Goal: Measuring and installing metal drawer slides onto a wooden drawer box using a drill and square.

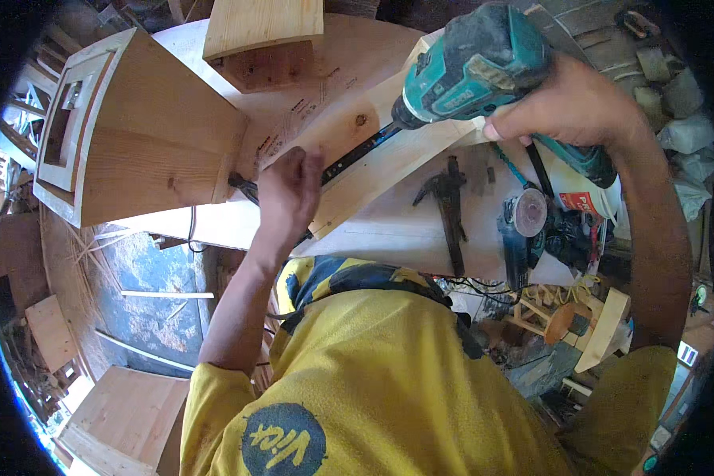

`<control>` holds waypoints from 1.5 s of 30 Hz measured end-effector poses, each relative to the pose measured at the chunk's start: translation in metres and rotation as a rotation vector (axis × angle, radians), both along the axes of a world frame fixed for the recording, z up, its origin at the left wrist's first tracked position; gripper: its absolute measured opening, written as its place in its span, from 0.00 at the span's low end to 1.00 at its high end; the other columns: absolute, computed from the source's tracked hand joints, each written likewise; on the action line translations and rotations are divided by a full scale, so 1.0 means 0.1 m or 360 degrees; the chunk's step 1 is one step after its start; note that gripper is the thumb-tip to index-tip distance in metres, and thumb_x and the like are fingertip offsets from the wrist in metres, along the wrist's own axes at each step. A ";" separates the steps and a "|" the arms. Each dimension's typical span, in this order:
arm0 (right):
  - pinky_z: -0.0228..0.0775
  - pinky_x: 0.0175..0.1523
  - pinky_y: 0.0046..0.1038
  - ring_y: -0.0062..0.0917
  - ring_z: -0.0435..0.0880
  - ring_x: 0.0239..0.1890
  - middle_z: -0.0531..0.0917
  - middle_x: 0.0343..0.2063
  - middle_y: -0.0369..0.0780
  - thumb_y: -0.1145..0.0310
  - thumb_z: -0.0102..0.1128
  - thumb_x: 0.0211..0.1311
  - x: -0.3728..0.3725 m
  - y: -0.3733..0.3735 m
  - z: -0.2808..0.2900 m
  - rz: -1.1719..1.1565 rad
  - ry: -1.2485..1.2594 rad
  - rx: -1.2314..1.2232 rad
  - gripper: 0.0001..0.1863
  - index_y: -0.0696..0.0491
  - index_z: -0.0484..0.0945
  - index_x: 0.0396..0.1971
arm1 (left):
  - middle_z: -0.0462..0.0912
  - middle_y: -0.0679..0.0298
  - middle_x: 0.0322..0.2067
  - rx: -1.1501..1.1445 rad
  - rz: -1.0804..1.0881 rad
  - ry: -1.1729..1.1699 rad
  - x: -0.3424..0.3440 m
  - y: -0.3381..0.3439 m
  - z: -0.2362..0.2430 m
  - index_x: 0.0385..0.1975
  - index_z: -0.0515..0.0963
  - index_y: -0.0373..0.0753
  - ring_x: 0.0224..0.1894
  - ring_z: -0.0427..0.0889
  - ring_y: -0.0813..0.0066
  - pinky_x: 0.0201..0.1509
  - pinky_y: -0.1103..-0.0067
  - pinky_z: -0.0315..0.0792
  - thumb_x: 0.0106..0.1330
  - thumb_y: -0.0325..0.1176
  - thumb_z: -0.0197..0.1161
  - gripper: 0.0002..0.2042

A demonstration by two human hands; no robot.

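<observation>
My right hand point(587, 103) grips a teal and black cordless drill point(484, 63) from the right. Its chuck points down and left at a black metal drawer slide point(357, 155), which lies along a pale wooden board point(389, 181). My left hand point(289, 190) is closed over the slide's nearer part, fingers curled against it; the fingertips are partly hidden. Beside that wrist, a dark tool end point(244, 187) sticks out to the left, too covered to name. The drill bit's exact contact with the slide cannot be made out.
A claw hammer point(451, 210) and an angle grinder point(523, 226) lie right of the board, near a white bucket point(607, 198). Tapered wooden boxes stand left point(151, 135) and at the far side point(266, 40). A wooden stool point(567, 321) sits lower right.
</observation>
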State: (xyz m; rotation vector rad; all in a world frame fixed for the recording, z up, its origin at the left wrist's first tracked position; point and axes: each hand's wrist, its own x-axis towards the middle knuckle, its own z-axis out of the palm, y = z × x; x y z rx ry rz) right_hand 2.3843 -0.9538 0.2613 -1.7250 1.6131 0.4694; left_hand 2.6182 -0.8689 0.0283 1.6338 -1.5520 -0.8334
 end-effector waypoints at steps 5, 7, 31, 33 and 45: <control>0.72 0.46 0.28 0.24 0.79 0.35 0.83 0.32 0.39 0.66 0.72 0.42 0.03 0.05 -0.03 0.0275 -0.0319 -0.0249 0.22 0.56 0.79 0.40 | 0.77 0.50 0.20 -0.0280 -0.0318 -0.0678 -0.15 -0.27 -0.01 0.17 0.75 0.37 0.23 0.78 0.50 0.29 0.62 0.71 0.57 0.48 0.64 0.19; 0.71 0.48 0.28 0.24 0.79 0.36 0.83 0.33 0.39 0.66 0.72 0.41 0.01 0.02 -0.03 0.0270 -0.0360 -0.0282 0.23 0.56 0.79 0.41 | 0.77 0.50 0.20 -0.0343 -0.0483 -0.0749 -0.18 -0.35 -0.02 0.17 0.75 0.37 0.24 0.79 0.51 0.29 0.63 0.72 0.56 0.50 0.64 0.20; 0.67 0.28 0.27 0.21 0.73 0.21 0.77 0.18 0.34 0.65 0.62 0.46 0.15 -0.21 0.28 0.0392 -0.0314 0.0328 0.14 0.56 0.76 0.33 | 0.80 0.55 0.22 -0.0547 -0.1004 -0.1009 -0.29 -0.55 -0.18 0.24 0.79 0.38 0.28 0.80 0.56 0.40 0.61 0.70 0.60 0.46 0.58 0.16; 0.66 0.27 0.27 0.20 0.73 0.21 0.77 0.18 0.34 0.66 0.62 0.46 0.17 -0.22 0.30 0.0395 -0.0109 0.0134 0.15 0.56 0.75 0.34 | 0.80 0.55 0.22 -0.0573 -0.0970 -0.1000 -0.30 -0.54 -0.18 0.23 0.78 0.39 0.27 0.80 0.55 0.40 0.60 0.70 0.60 0.46 0.58 0.16; 0.70 0.34 0.26 0.22 0.77 0.28 0.81 0.26 0.38 0.64 0.65 0.46 0.08 -0.23 0.48 0.0315 -0.0457 0.0497 0.24 0.58 0.74 0.45 | 0.80 0.55 0.21 -0.0750 -0.0890 -0.0960 -0.30 -0.48 -0.15 0.21 0.78 0.38 0.28 0.80 0.57 0.37 0.63 0.70 0.60 0.45 0.59 0.16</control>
